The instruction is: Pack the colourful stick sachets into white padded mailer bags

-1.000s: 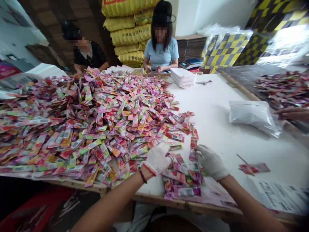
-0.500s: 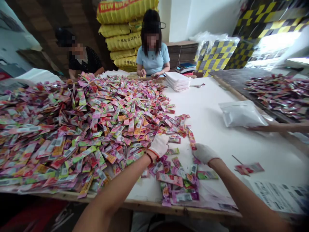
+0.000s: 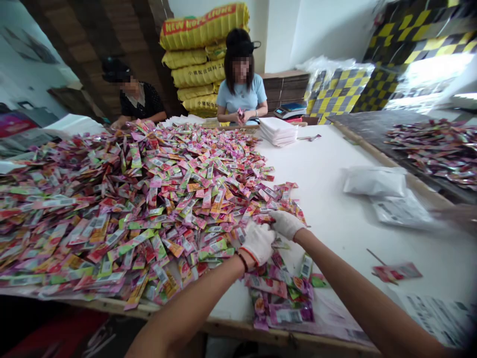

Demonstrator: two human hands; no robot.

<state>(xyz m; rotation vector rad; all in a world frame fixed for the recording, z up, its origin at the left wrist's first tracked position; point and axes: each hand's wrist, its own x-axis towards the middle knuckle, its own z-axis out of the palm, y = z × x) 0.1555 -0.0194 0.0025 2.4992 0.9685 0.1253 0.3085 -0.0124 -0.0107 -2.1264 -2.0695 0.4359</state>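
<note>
My left hand (image 3: 258, 242), in a white glove, is low over the right edge of a big heap of small printed sachets (image 3: 164, 184), its fingers curled and partly hidden. My gloved right hand (image 3: 286, 224) meets it from the right, fingers bent and pressed at the end of a pink sachet (image 3: 263, 218). Whether the left fingers also grip something is hidden. Just below my hands, a small group of purple, pink and green sachets (image 3: 286, 314) lies by the table's front edge.
Two people sit across the table; one handles a small pink item. White bags (image 3: 374, 181) lie at right, beside a blurred hand. A pink sachet (image 3: 398, 272), a printed sheet (image 3: 436, 311), a white stack (image 3: 278, 132) and a scale (image 3: 289, 110) are around.
My right hand has moved left and up to meet my left hand, which has shifted slightly lower. The white bag at right has been let go and lies by another. The view has shifted slightly.
</note>
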